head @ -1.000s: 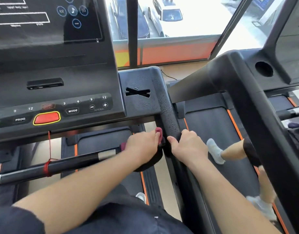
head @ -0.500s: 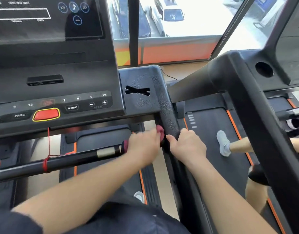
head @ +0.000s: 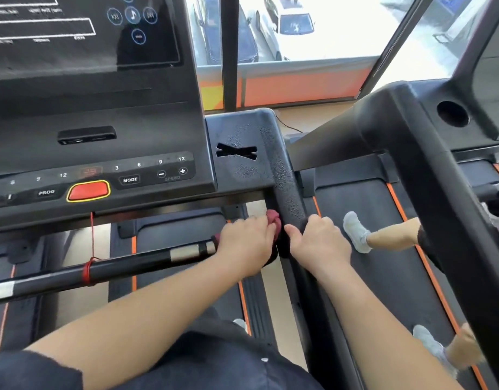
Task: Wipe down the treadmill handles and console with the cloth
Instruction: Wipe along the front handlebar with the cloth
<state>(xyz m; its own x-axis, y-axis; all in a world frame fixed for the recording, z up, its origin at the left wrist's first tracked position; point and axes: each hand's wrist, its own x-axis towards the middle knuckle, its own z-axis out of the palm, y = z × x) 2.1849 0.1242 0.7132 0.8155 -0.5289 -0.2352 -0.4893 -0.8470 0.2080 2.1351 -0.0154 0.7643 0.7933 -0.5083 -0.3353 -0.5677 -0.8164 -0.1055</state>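
Note:
My left hand (head: 247, 243) is closed around a dark red cloth (head: 273, 218) at the right end of the horizontal front handle bar (head: 124, 267), where it meets the right side handle (head: 287, 187). Only a bunched bit of cloth shows above my fingers and a darker part below my palm. My right hand (head: 318, 242) grips the textured black side handle just beside the cloth. The black console (head: 102, 114) with its buttons and red stop button (head: 88, 190) rises above and to the left.
A red safety cord (head: 92, 240) hangs from the console and is tied around the bar. On the neighbouring treadmill to the right (head: 406, 170), another person's legs and white socks (head: 355, 232) move on the belt. Windows lie ahead.
Both my hands have slid slightly up along the junction of bar and side handle, the cloth staying in my left hand. The neighbour's feet have shifted on the belt.

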